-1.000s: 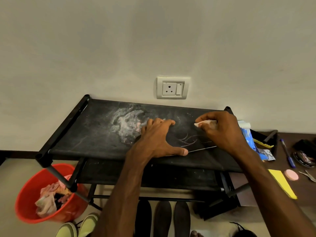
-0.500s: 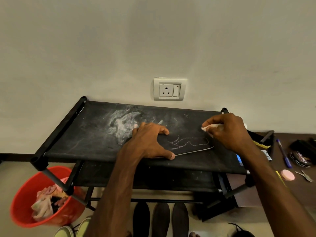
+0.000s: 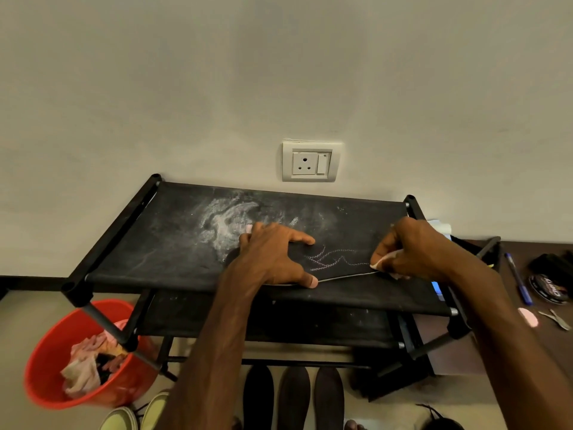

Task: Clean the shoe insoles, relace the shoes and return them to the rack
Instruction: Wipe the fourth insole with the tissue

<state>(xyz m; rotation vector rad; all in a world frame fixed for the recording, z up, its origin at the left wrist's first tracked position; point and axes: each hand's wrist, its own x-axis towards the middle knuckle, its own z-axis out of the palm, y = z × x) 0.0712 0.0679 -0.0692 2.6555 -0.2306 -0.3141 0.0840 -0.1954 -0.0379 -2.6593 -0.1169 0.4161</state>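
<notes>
Head view: flat black shoe insole with pale zigzag stitching (image 3: 328,262) lay on the black fabric top shelf of the rack (image 3: 173,243), below the white wall socket (image 3: 311,161). Left hand (image 3: 273,259) was spread flat, pinning its left end. Right hand (image 3: 409,249) pinched a small whitish wipe, possibly tissue (image 3: 383,261), at its right end. Insole looked thin, light, floppy, likely to slide; best pinned flat or lifted by an edge.

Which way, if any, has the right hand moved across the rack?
Yes. The right hand has come toward the front edge of the rack, away from its back right corner.
</notes>
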